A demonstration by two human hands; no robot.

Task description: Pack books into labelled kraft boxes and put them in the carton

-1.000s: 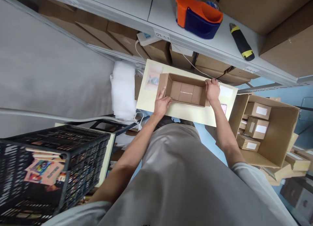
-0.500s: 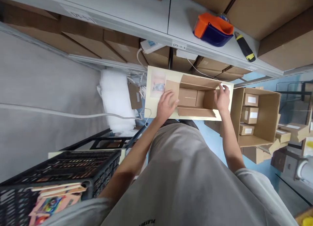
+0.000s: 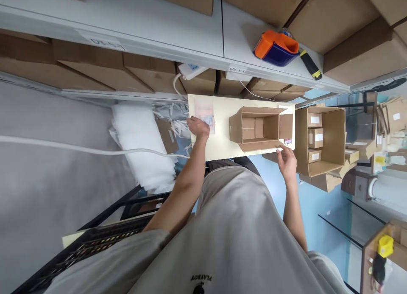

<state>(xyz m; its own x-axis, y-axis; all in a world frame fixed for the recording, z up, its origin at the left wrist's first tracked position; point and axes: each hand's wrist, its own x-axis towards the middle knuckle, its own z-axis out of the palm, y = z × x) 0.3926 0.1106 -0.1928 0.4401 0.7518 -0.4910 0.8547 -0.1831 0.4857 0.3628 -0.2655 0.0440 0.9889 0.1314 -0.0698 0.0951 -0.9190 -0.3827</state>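
An open cardboard box (image 3: 235, 127) stands on a pale narrow tabletop (image 3: 219, 147), its flaps folded outward and its inside visible. My left hand (image 3: 199, 127) is left of the box, fingers stretched out over a flat pinkish see-through packet (image 3: 206, 111). Whether the fingers touch the packet I cannot tell. By the tabletop's front right edge, my right hand (image 3: 287, 160) is open, fingers apart, close to the box's near right corner. Beside that corner a small dark-edged object (image 3: 288, 141) lies partly hidden under the flap.
An orange and blue tape dispenser (image 3: 276, 48) and a yellow-black utility knife (image 3: 310, 65) lie on the shelf above. A larger carton (image 3: 333, 137) with several small labelled boxes is at the right. White wrapping (image 3: 143, 145), a cable (image 3: 95, 145) and a black crate (image 3: 95, 247) are at the left.
Both hands have let go of the box flaps. My left hand moved left to the packet, and my right hand came down toward the front edge. The box's side flaps now hang outward.
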